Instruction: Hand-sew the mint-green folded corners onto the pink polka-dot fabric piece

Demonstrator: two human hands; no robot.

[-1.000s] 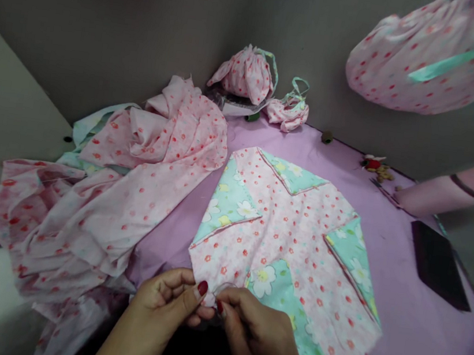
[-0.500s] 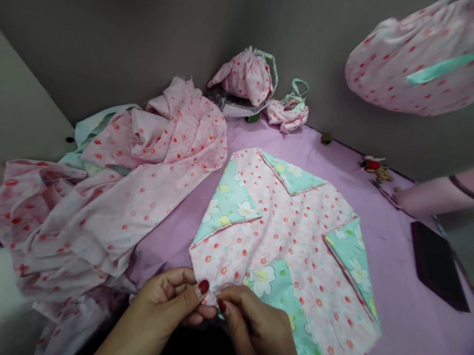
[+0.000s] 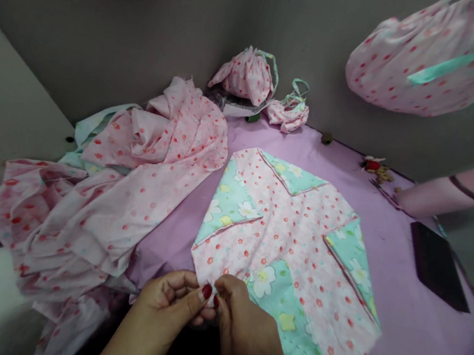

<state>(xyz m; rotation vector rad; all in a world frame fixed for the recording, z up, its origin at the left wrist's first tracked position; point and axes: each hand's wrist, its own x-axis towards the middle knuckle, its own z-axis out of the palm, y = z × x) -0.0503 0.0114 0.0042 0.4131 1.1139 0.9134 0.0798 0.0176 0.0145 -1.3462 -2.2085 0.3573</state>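
left hand [image 3: 163, 302]: fingers closed, pinching the lower edge of the patchwork cloth [image 3: 293, 249]
right hand [image 3: 244, 324]: closed on that same edge, just beside the left
cloth: lower centre, lying on the purple sheet [image 3: 420, 242]
why: flat spread leaves the edge free to pinch

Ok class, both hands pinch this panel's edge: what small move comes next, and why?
Probably slide the right hand along the rim of the pink-and-mint panel, since it and the left hand pinch nearly one spot while the remaining rim lies flat on the lilac cloth.
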